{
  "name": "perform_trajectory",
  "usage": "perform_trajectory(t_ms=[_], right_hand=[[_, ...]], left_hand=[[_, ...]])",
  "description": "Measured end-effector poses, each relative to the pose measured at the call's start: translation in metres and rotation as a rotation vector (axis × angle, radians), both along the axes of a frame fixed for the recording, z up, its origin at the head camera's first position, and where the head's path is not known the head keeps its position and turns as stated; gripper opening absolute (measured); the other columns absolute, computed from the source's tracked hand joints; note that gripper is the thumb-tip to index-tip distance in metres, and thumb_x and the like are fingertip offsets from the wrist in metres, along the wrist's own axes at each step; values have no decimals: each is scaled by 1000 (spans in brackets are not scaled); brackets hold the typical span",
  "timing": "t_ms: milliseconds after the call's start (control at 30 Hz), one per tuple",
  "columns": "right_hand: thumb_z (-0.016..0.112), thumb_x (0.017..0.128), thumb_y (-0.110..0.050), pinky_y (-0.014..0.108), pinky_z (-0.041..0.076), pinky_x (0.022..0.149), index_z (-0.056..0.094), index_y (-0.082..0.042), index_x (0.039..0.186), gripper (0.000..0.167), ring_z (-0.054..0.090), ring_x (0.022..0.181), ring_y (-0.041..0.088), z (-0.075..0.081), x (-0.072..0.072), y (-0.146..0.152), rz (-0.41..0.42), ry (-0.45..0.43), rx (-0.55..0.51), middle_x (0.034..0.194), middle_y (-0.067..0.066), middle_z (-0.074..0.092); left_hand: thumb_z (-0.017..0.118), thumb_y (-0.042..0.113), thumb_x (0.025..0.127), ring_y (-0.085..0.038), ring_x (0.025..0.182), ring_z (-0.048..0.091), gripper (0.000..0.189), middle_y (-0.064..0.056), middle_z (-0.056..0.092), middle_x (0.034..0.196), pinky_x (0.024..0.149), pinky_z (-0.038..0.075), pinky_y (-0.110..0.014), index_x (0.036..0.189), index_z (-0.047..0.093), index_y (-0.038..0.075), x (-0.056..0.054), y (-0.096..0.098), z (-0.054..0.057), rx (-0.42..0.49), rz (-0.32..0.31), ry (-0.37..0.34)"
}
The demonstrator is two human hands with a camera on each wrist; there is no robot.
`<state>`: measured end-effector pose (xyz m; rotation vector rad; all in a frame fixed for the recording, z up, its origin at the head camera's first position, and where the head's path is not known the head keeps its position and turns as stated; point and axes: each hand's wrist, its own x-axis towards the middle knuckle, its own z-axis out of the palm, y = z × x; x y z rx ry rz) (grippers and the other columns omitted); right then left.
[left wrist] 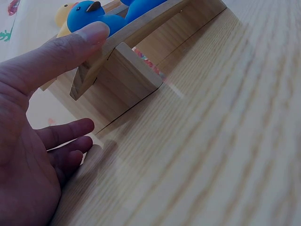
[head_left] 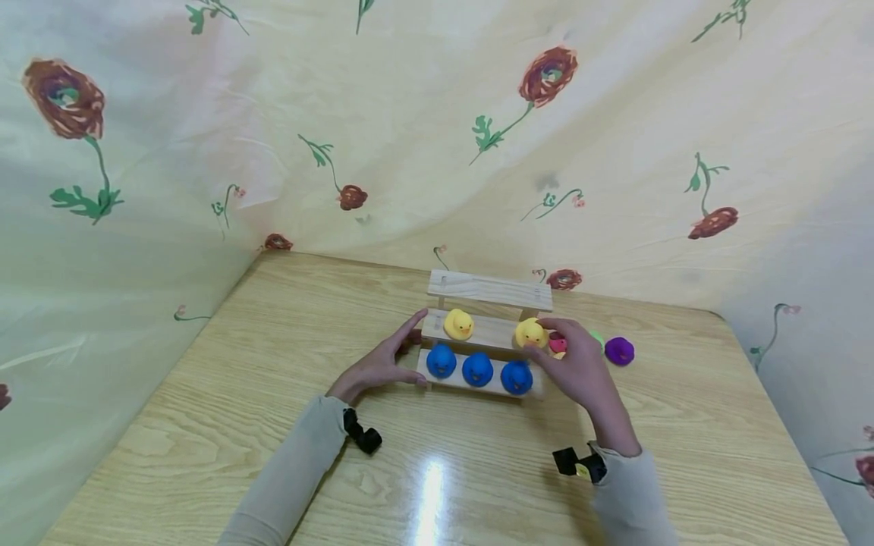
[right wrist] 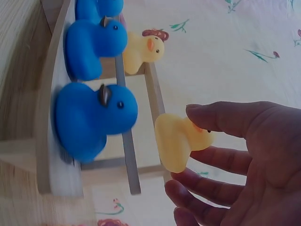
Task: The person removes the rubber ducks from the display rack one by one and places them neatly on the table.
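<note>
A small wooden three-step rack stands on the table. My right hand pinches a yellow rubber duck between thumb and fingers at the right end of the middle step. Another yellow duck sits toward that step's left end. Along the lowest step stand three blue rubber ducks, one on the left, one in the middle and one on the right. At the rack's left end, my left hand has its thumb extended along the lowest step's edge, with its fingers spread apart from the thumb.
Right of the rack, partly behind my right hand, lie a pink duck and a green thing, with a purple duck beyond them. A flower-patterned cloth hangs along the back and sides of the wooden table.
</note>
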<state>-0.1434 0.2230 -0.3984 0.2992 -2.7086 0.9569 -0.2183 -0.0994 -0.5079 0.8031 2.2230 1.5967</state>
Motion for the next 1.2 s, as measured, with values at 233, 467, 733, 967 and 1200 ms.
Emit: perform_trajectory(t_ms=[233, 467, 733, 967, 1200], right_hand=[[76, 89, -13, 41, 53, 76, 62, 7, 126, 45, 62, 108, 44, 4, 4, 16, -29, 20, 24, 127, 30, 63], [76, 90, -18, 43, 52, 79, 62, 6, 127, 46, 63, 107, 44, 3, 7, 36, -59, 8, 55, 130, 30, 62], [74, 91, -18, 32, 46, 74, 63, 4, 127, 44, 62, 103, 40, 0, 13, 55, -96, -19, 53, 126, 28, 63], [72, 93, -19, 45, 54, 82, 61, 5, 128, 44, 62, 106, 42, -6, 14, 67, -110, -55, 58, 128, 30, 62], [72, 92, -15, 56, 54, 86, 60, 7, 128, 45, 62, 110, 48, -12, 14, 82, -106, -80, 78, 125, 33, 62]], left_hand=[[87, 25, 79, -34, 144, 37, 115, -16, 38, 155, 123, 26, -55, 160, 7, 42, -2, 3, 1, -5, 2, 6], [87, 28, 79, -32, 141, 39, 116, -15, 41, 152, 121, 29, -54, 161, 6, 38, -4, 5, 2, -23, 9, 9], [89, 32, 76, -30, 139, 40, 119, -13, 43, 148, 122, 30, -52, 161, 6, 42, 0, 7, 2, -53, 23, -10], [89, 32, 75, -30, 139, 40, 119, -14, 43, 147, 123, 28, -52, 161, 6, 41, 3, 4, -1, -63, 37, -3], [89, 32, 76, -33, 140, 39, 120, -16, 43, 148, 122, 28, -53, 162, 6, 33, 4, 4, 1, -42, 31, -3]])
